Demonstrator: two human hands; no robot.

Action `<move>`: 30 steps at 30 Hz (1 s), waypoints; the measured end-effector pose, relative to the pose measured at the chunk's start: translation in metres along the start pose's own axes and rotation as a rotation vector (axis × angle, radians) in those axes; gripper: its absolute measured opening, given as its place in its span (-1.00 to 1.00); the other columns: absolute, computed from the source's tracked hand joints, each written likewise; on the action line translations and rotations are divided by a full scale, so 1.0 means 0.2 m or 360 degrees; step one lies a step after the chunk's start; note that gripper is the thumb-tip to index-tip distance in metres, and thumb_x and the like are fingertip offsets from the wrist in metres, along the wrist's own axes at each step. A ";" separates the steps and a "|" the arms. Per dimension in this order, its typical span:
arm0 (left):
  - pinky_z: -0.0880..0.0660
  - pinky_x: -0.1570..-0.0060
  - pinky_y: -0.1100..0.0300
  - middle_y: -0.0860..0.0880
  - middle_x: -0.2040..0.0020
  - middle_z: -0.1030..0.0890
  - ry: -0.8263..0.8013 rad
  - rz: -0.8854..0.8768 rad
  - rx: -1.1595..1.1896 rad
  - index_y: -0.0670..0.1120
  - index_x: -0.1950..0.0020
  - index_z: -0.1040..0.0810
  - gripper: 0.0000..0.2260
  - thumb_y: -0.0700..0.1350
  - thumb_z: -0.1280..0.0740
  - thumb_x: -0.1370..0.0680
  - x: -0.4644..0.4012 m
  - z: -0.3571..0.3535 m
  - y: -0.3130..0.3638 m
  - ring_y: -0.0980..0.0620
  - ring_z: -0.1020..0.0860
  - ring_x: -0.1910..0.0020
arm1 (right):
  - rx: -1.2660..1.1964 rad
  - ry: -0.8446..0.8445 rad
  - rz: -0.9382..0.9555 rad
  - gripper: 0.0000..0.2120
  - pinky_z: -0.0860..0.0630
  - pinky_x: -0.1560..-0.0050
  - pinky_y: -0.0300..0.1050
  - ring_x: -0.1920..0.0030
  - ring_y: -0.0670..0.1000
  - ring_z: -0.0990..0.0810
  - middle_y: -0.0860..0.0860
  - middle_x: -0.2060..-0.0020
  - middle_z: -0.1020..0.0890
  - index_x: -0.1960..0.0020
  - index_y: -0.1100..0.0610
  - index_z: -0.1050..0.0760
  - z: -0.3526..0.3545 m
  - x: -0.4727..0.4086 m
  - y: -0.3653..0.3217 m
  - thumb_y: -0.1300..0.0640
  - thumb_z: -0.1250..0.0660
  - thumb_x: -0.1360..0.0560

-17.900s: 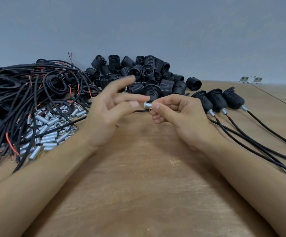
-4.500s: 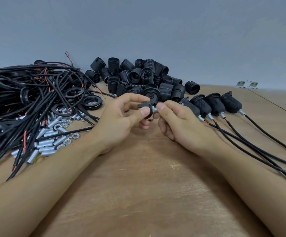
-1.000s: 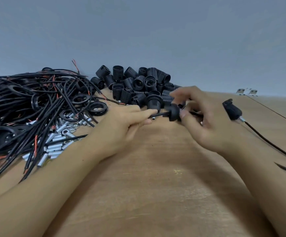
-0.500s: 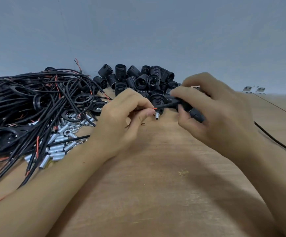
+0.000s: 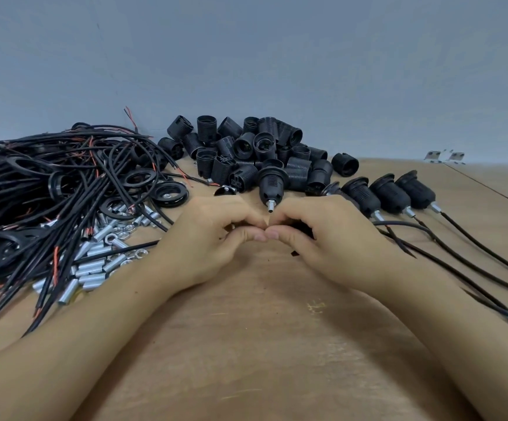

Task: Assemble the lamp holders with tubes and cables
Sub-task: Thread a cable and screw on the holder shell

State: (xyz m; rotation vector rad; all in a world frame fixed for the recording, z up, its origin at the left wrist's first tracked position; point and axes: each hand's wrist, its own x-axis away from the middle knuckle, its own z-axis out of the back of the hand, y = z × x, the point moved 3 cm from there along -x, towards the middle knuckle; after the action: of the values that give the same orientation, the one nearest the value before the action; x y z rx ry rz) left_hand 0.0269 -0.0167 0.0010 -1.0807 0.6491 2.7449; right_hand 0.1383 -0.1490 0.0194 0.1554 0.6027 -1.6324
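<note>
lamp holder (image 5: 271, 182) parts sit hidden under both curled hands, left hand (image 5: 213, 238) and right hand (image 5: 322, 241), so what they grasp i cannot tell; better to feed the cable straight.

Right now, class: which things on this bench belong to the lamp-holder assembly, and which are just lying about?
Job: heap of black ribbed plastic lamp holders; tangle of black cables; short silver metal tubes; finished cabled holders.
Lying about: two small silver metal brackets.
</note>
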 end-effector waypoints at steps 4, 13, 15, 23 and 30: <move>-0.45 0.07 0.38 0.19 0.14 -0.59 -0.0078 0.0016 -0.0065 -0.12 0.01 -0.69 -0.88 -0.28 -0.46 -0.50 0.00 0.00 -0.02 0.26 -0.56 0.14 | -0.0049 -0.0086 -0.0122 -0.86 -0.51 0.11 0.01 0.25 -0.10 -0.50 -0.13 0.29 -0.60 0.01 0.02 -0.63 -0.02 -0.01 0.02 -0.01 -0.33 -0.57; -0.56 0.13 0.22 0.13 0.11 -0.62 -0.0145 0.0064 -0.0086 -0.10 -0.09 -0.65 -0.80 -0.33 -0.40 -0.54 0.00 0.00 -0.02 0.22 -0.60 0.20 | -0.0282 -0.0110 -0.0235 -0.95 -0.45 0.27 -0.26 0.34 -0.02 -0.58 -0.03 0.37 -0.64 0.07 0.11 -0.65 -0.06 0.00 0.05 0.18 -0.40 -0.53; -0.55 0.16 0.19 0.11 0.12 -0.61 -0.0137 0.0108 -0.0107 -0.09 -0.09 -0.61 -0.84 -0.30 -0.37 -0.56 0.00 -0.01 -0.02 0.20 -0.59 0.23 | -0.0369 -0.0058 -0.0282 -0.96 -0.47 0.22 -0.29 0.30 -0.07 -0.59 -0.06 0.33 -0.63 0.08 0.11 -0.61 -0.08 0.00 0.05 0.21 -0.38 -0.52; -0.46 0.15 0.09 0.07 0.13 -0.55 -0.0026 0.0234 -0.0033 0.01 -0.05 -0.45 -0.98 -0.08 -0.26 -0.63 0.01 -0.01 -0.06 0.07 -0.52 0.13 | -0.0999 -0.0012 -0.0468 -0.89 -0.46 0.39 -0.21 0.49 -0.08 -0.45 -0.07 0.53 -0.49 0.05 0.15 -0.46 -0.13 -0.01 0.05 0.13 -0.27 -0.62; -0.28 0.24 0.36 0.14 0.19 -0.50 0.0017 0.0229 -0.0172 0.00 -0.07 -0.50 -0.96 -0.09 -0.30 -0.63 0.00 -0.02 -0.06 0.24 -0.43 0.23 | -0.1104 -0.0022 -0.0503 -0.87 -0.48 0.34 -0.17 0.49 0.00 -0.56 -0.03 0.57 -0.53 0.03 0.15 -0.51 -0.14 -0.01 0.07 0.12 -0.24 -0.64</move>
State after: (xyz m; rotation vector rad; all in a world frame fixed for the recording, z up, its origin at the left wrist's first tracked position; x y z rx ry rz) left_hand 0.0316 -0.0083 -0.0054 -1.1127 0.6087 2.9297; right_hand 0.1461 -0.1342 -0.0080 -0.4808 1.1899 -1.6245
